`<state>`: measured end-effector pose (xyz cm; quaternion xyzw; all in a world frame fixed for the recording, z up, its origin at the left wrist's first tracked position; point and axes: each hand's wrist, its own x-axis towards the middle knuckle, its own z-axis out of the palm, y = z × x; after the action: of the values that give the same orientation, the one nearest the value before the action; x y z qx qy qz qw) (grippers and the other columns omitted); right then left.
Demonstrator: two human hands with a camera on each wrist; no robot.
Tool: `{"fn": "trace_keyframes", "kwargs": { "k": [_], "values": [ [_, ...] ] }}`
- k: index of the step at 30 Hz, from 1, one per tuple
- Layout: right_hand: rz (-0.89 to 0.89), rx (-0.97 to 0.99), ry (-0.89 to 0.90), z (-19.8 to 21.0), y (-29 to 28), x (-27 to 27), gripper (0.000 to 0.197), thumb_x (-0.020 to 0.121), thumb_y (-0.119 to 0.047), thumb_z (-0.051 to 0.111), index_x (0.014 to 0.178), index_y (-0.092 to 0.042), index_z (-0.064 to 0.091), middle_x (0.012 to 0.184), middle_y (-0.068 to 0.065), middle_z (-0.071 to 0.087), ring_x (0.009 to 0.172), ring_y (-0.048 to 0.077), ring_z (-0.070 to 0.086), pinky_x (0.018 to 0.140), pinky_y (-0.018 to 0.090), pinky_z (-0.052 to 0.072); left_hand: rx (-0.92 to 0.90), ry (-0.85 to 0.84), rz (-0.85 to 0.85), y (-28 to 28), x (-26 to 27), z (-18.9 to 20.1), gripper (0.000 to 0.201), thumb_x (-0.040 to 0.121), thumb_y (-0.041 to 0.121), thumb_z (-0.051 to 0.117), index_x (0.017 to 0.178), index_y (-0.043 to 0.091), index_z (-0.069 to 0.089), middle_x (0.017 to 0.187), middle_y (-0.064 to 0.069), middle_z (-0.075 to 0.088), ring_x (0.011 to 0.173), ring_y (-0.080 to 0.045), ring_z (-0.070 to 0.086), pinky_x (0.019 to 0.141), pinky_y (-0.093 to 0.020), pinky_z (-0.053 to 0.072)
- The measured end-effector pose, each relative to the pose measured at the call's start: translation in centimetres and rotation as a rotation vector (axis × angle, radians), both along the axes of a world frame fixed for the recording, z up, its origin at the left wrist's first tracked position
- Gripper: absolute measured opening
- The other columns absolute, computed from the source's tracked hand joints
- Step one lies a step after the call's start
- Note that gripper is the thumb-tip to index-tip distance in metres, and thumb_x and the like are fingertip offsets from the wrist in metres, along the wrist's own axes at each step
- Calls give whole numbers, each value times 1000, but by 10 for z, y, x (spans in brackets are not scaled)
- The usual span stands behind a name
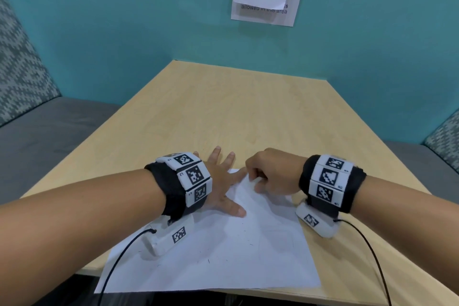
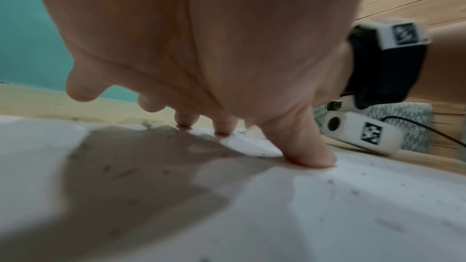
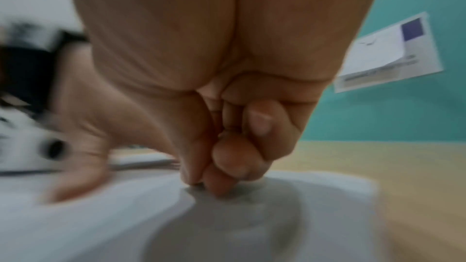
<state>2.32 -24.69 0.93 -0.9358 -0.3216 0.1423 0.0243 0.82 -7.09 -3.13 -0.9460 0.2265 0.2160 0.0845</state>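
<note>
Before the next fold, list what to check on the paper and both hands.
1. Paper pinned: ok, left hand lies flat, fingers spread, thumb pressing it.
2. Right hand at the far edge: ok, fingertips bunched on the paper.
3. Right hand actually pinching a fold: cannot tell.
4. Paper fully on the table: not ok, its near left corner overhangs the edge.
5. Cable clear of paper: not ok, the left wrist's cable crosses that corner.

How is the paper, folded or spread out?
Spread out: the paper lies flat on the table under the left hand. At the right hand's curled fingers, cannot tell.
</note>
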Motion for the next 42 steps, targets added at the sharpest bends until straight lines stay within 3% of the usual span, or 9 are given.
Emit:
{"fn": "trace_keyframes", "kwargs": {
  "k": [2, 6, 13, 25, 28, 32, 37, 41, 42],
  "values": [
    [69, -4, 70, -2, 4, -12, 16, 83, -13, 62, 78, -27, 55, 64, -12, 50, 59, 7, 46, 55, 19, 36, -27, 10, -10, 0, 1, 0, 103, 77, 87, 41, 154, 44, -14, 163, -3, -25, 147, -36, -28, 111, -73, -1],
    [-73, -11, -8, 3, -8, 11, 7, 84, -17, 65, 89, -17, 60, 67, -12, 49, 69, 16, 49, 55, 20, 34, 5, -19, -12, 0, 1, -2, 105, 76, 90, 37, 152, 44, -19, 163, -1, -25, 147, -34, -27, 111, -72, 0],
    [-54, -29, -23, -4, -7, 16, 10, 84, -17, 61, 93, -12, 62, 68, -10, 50, 62, 10, 45, 54, 20, 36, 1, 0, -4, -1, -1, 2, 104, 78, 87, 38, 153, 43, -19, 163, -1, -26, 147, -33, -28, 112, -71, -2],
    [-148, -14, -19, -3, -19, 27, 5, 84, -17, 62, 86, -19, 58, 70, -9, 52, 66, 14, 49, 55, 22, 38, -37, -19, -44, -17, 3, 0, 105, 80, 85, 41, 156, 38, -14, 162, 2, -27, 147, -31, -29, 112, -71, -3],
    [-118, -11, 3, -1, -18, 17, 6, 84, -17, 63, 86, -17, 58, 73, -4, 57, 68, 17, 51, 58, 25, 42, -68, -19, -24, -25, 3, -4, 105, 80, 84, 42, 155, 39, -14, 164, 1, -23, 148, -34, -26, 111, -72, -2],
    [35, -38, 79, -8, -10, -6, 5, 83, -16, 61, 85, -17, 57, 74, -2, 57, 67, 18, 51, 61, 26, 41, -24, -18, -21, -24, 4, -4, 99, 79, 86, 40, 156, 41, -1, 163, 0, -25, 147, -35, -28, 109, -74, -1],
    [-58, -43, -31, 0, -19, 14, 7, 82, -13, 58, 80, -18, 53, 66, -6, 51, 67, 21, 49, 55, 25, 36, 14, -25, -15, -26, 4, -5, 106, 76, 90, 36, 153, 41, -19, 163, 2, -27, 146, -35, -29, 108, -75, -1],
    [82, -43, 82, -6, -6, -13, 1, 81, -11, 56, 82, -11, 57, 66, 0, 56, 61, 19, 48, 60, 30, 43, 7, 6, -24, -27, 0, 3, 91, 81, 84, 38, 156, 40, 13, 162, -2, -27, 146, -36, -30, 109, -75, -1],
    [83, -55, 79, -6, -7, -13, 2, 82, -11, 57, 83, -10, 58, 68, 2, 57, 63, 20, 48, 62, 31, 43, 0, 0, -23, -27, 0, 2, 92, 80, 85, 38, 156, 41, 12, 163, -1, -27, 146, -36, -29, 109, -75, -1]
  ]
}}
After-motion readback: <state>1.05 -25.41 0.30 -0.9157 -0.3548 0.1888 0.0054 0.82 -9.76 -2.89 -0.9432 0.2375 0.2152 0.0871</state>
